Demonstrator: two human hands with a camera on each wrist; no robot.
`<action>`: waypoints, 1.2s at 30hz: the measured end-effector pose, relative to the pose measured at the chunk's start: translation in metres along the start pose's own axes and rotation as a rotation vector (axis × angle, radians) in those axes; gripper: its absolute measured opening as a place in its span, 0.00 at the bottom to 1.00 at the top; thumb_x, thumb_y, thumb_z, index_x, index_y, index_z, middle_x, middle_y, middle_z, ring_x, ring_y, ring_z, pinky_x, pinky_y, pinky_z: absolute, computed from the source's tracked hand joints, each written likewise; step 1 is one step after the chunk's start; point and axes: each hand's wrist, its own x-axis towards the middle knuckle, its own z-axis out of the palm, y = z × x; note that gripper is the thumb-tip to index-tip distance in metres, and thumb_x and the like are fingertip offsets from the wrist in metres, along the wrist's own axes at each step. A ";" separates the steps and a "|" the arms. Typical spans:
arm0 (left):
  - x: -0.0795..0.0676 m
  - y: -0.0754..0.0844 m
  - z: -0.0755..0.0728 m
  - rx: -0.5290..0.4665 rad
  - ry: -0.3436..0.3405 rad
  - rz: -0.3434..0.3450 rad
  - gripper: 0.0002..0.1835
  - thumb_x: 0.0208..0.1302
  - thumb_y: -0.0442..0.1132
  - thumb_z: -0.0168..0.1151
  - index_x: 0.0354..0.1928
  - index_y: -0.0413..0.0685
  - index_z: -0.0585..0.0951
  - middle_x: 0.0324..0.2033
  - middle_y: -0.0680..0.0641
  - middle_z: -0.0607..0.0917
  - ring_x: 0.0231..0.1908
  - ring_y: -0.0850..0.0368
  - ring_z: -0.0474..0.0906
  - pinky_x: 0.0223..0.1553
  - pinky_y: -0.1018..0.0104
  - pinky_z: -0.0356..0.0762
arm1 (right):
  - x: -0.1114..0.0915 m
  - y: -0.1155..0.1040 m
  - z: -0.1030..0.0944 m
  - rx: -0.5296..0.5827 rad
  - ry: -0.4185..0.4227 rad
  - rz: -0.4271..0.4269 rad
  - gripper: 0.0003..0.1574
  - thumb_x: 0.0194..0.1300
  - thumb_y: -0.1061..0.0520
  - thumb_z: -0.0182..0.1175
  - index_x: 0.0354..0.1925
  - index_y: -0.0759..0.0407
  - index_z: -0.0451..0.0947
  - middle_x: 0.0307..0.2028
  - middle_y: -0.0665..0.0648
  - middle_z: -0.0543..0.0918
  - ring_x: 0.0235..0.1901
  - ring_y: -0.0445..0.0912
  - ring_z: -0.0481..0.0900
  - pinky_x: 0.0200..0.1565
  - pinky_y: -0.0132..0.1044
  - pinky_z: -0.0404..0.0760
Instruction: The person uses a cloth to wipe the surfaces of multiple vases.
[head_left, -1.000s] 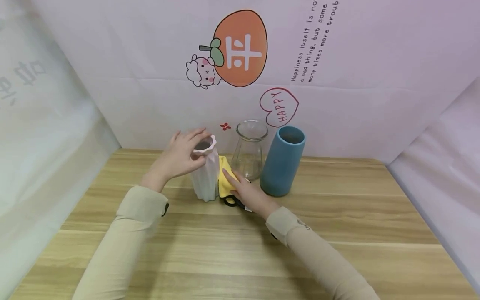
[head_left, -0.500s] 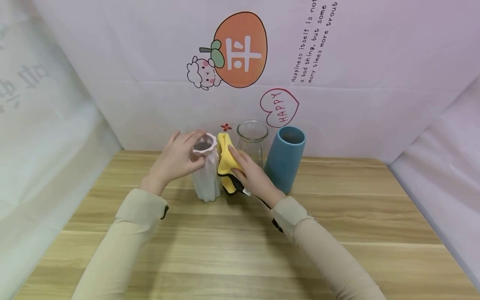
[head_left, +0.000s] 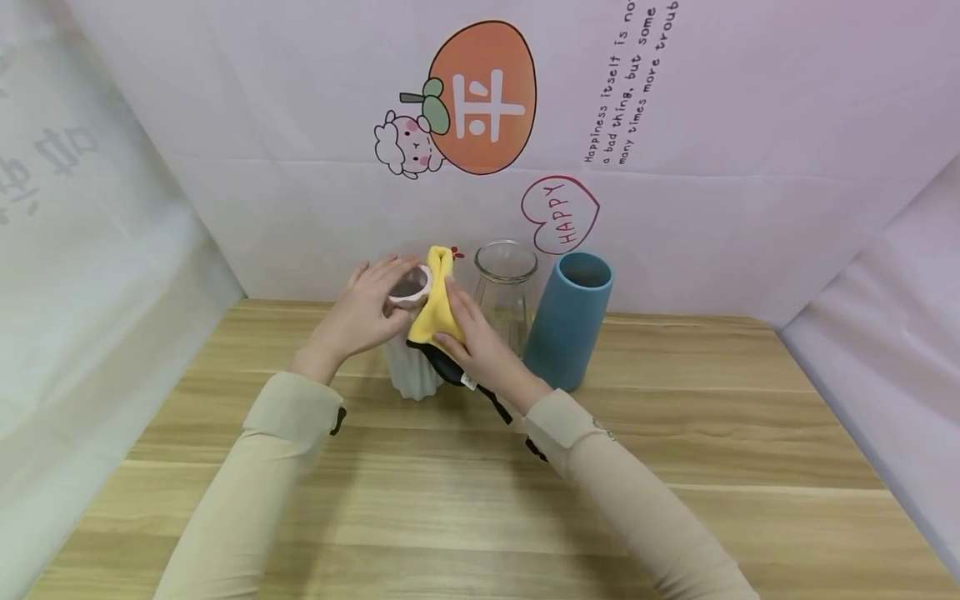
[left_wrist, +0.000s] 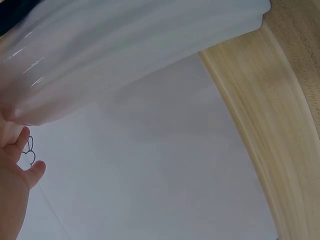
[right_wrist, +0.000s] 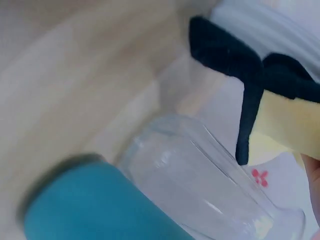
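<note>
A fluted white vase (head_left: pixel 411 371) with a pinkish rim stands upright on the wooden table; its pale ribbed side (left_wrist: pixel 125 50) fills the top of the left wrist view. My left hand (head_left: pixel 365 304) holds it at the rim, fingers over the far side and thumb on the near side. In my right hand (head_left: pixel 483 343), a yellow cloth (head_left: pixel 437 312) with black edging, a black underside and a white tag is pinched between thumb and fingers. The folded cloth is raised against the vase's right side, its tip above the rim, and covers part of the vase.
Just right of the cloth stands a clear glass vase (head_left: pixel 504 283), near the back wall. Beside it is a taller blue vase (head_left: pixel 570 325). A white printed sheet (head_left: pixel 712 233) hangs behind, and white sheets enclose both sides of the wooden table (head_left: pixel 420 500).
My right hand has lifted the yellow cloth from the table, up and leftward to the white vase's rim. My left hand stays at that rim.
</note>
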 end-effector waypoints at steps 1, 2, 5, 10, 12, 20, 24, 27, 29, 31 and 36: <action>0.000 0.000 0.000 -0.002 0.002 0.001 0.35 0.58 0.43 0.51 0.70 0.45 0.63 0.69 0.39 0.66 0.72 0.39 0.55 0.71 0.36 0.43 | -0.001 0.001 0.003 -0.014 0.002 -0.011 0.48 0.70 0.52 0.52 0.76 0.56 0.36 0.71 0.64 0.54 0.57 0.55 0.72 0.58 0.50 0.77; 0.000 -0.001 -0.001 -0.002 0.004 0.005 0.35 0.56 0.41 0.51 0.69 0.45 0.63 0.69 0.39 0.67 0.72 0.39 0.55 0.71 0.35 0.43 | -0.002 0.003 0.006 -0.020 0.003 -0.017 0.48 0.70 0.53 0.53 0.76 0.57 0.37 0.70 0.65 0.54 0.58 0.57 0.72 0.59 0.50 0.76; 0.000 -0.001 -0.002 -0.004 0.010 0.009 0.36 0.55 0.40 0.51 0.69 0.45 0.63 0.69 0.40 0.67 0.72 0.39 0.55 0.72 0.36 0.41 | -0.007 0.005 0.010 -0.024 0.002 -0.018 0.47 0.69 0.56 0.54 0.75 0.59 0.39 0.70 0.66 0.55 0.62 0.59 0.70 0.60 0.51 0.75; 0.001 -0.001 -0.004 0.002 0.001 0.002 0.36 0.55 0.41 0.52 0.70 0.48 0.63 0.69 0.41 0.66 0.72 0.39 0.53 0.72 0.36 0.38 | -0.019 0.014 0.015 -0.103 -0.059 0.025 0.44 0.70 0.54 0.53 0.76 0.54 0.43 0.70 0.66 0.58 0.61 0.60 0.73 0.57 0.51 0.78; 0.001 -0.001 -0.004 0.008 -0.003 0.003 0.36 0.55 0.41 0.51 0.70 0.48 0.63 0.70 0.41 0.66 0.72 0.39 0.53 0.72 0.36 0.38 | -0.025 0.019 0.017 -0.154 -0.115 0.050 0.44 0.71 0.53 0.52 0.76 0.52 0.42 0.71 0.65 0.57 0.58 0.60 0.76 0.52 0.49 0.81; -0.001 -0.004 -0.006 0.015 -0.020 0.006 0.38 0.58 0.51 0.52 0.71 0.47 0.61 0.71 0.40 0.63 0.73 0.37 0.50 0.72 0.35 0.37 | -0.037 0.030 0.020 -0.223 -0.342 0.174 0.43 0.72 0.52 0.51 0.76 0.38 0.40 0.75 0.60 0.52 0.47 0.56 0.83 0.44 0.44 0.83; -0.002 -0.005 -0.005 0.027 -0.013 -0.015 0.39 0.60 0.54 0.57 0.70 0.46 0.62 0.70 0.40 0.63 0.73 0.39 0.50 0.72 0.36 0.37 | -0.035 0.031 0.019 -0.194 -0.342 0.182 0.43 0.72 0.52 0.50 0.76 0.38 0.41 0.75 0.61 0.51 0.54 0.58 0.79 0.48 0.46 0.82; -0.003 -0.005 -0.003 0.033 0.007 -0.023 0.37 0.59 0.52 0.60 0.69 0.45 0.64 0.68 0.40 0.66 0.72 0.40 0.53 0.72 0.37 0.38 | -0.033 0.028 0.013 -0.147 -0.263 0.164 0.42 0.71 0.54 0.51 0.76 0.41 0.43 0.73 0.64 0.55 0.62 0.61 0.72 0.54 0.50 0.79; -0.003 -0.004 -0.003 0.030 0.015 -0.022 0.36 0.59 0.49 0.61 0.68 0.44 0.65 0.67 0.40 0.68 0.72 0.40 0.54 0.72 0.37 0.39 | -0.029 0.025 0.007 -0.122 -0.182 0.138 0.42 0.70 0.55 0.53 0.75 0.45 0.46 0.72 0.65 0.58 0.64 0.61 0.70 0.57 0.52 0.78; -0.002 -0.004 -0.003 0.024 0.015 -0.022 0.36 0.57 0.49 0.61 0.68 0.44 0.65 0.67 0.40 0.69 0.71 0.39 0.55 0.72 0.36 0.39 | -0.024 0.020 0.000 -0.088 -0.108 0.114 0.42 0.69 0.56 0.54 0.75 0.47 0.47 0.71 0.65 0.60 0.67 0.59 0.66 0.63 0.53 0.72; 0.000 -0.003 -0.003 0.015 0.005 -0.023 0.37 0.54 0.47 0.60 0.68 0.45 0.66 0.67 0.40 0.70 0.71 0.38 0.55 0.72 0.36 0.38 | -0.009 0.006 -0.015 -0.026 0.006 0.078 0.44 0.68 0.56 0.55 0.75 0.49 0.47 0.71 0.61 0.61 0.67 0.55 0.66 0.66 0.50 0.68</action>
